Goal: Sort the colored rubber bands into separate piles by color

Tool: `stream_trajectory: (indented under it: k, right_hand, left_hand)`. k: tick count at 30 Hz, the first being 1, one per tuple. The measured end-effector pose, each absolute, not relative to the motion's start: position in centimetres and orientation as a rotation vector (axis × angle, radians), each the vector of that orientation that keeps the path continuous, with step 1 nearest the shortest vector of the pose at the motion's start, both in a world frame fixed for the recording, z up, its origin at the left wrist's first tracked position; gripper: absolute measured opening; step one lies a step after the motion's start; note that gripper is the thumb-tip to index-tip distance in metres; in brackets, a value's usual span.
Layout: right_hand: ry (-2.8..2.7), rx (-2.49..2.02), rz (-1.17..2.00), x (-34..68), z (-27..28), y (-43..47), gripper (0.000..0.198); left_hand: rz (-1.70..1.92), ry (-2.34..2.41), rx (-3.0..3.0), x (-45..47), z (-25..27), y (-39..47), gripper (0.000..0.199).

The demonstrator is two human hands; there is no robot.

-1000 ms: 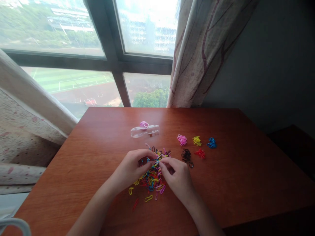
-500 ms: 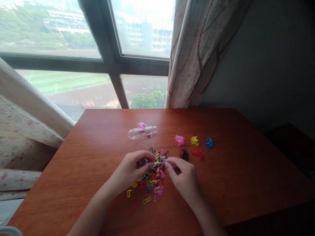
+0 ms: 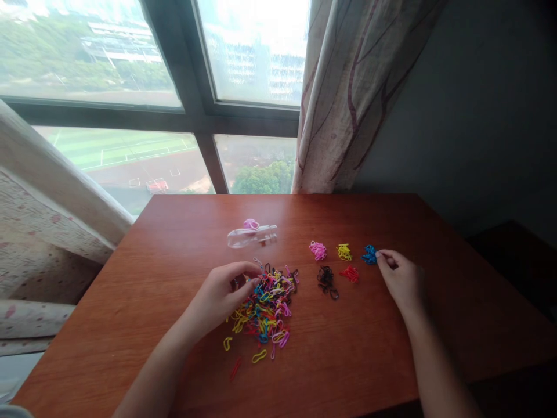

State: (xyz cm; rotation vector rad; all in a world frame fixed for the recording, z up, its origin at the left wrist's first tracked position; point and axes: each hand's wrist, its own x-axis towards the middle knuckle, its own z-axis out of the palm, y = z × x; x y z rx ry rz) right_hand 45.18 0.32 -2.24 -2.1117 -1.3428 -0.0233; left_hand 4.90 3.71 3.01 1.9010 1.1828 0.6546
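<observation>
A mixed heap of rubber bands (image 3: 270, 310) in yellow, pink, blue, red and black lies on the wooden table. My left hand (image 3: 226, 290) rests at the heap's upper left, fingers curled, thumb and index tips slightly apart; nothing clearly shows between them. Over on the right, my right hand (image 3: 400, 276) pinches at the edge of a small pile of blue rubber bands (image 3: 369, 254). Its fingertips are closed on blue band, partly hidden. Beside this pile are yellow bands (image 3: 344, 251), pink bands (image 3: 318, 250), red bands (image 3: 349, 274) and black bands (image 3: 325, 277), each colour separate.
A clear plastic bottle-shaped container (image 3: 252, 236) with a pink part lies behind the heap. The table (image 3: 435, 232) runs up to a window (image 3: 256, 162) with curtains (image 3: 335, 104) on both sides. Loose yellow bands (image 3: 259, 356) and a red band (image 3: 235, 368) lie near the front.
My right hand has moved from the mixed heap rightward to the blue pile. My left hand has shifted slightly left. A black band now shows below the black pile.
</observation>
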Motion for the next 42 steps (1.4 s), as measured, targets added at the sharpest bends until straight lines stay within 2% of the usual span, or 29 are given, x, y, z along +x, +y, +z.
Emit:
stream_trajectory:
  k: [9,19,24,34,42]
  right_hand:
    - [-1.301,-1.978,0.032,42.3,-1.0,-2.3,0.043]
    - [-1.576,-1.586,0.336,32.9,-0.3,-6.0,0.021]
    - [-1.640,-1.519,0.463,30.7,-1.4,-6.4,0.020]
    - [-1.657,-1.527,0.485,30.6,-1.8,-6.6,0.020]
    - [-1.659,-1.532,0.474,30.5,-1.8,-6.6,0.020]
  left_hand:
    - [0.525,1.288,2.028,3.2,3.0,4.3,0.022]
    - [0.341,1.371,2.232,2.1,4.1,2.5,0.017]
    - [0.192,1.423,2.317,2.2,4.3,1.3,0.020]
    - [0.000,1.458,2.326,0.4,3.9,0.4,0.031]
    - [-0.015,1.436,2.320,0.1,3.4,0.6,0.026]
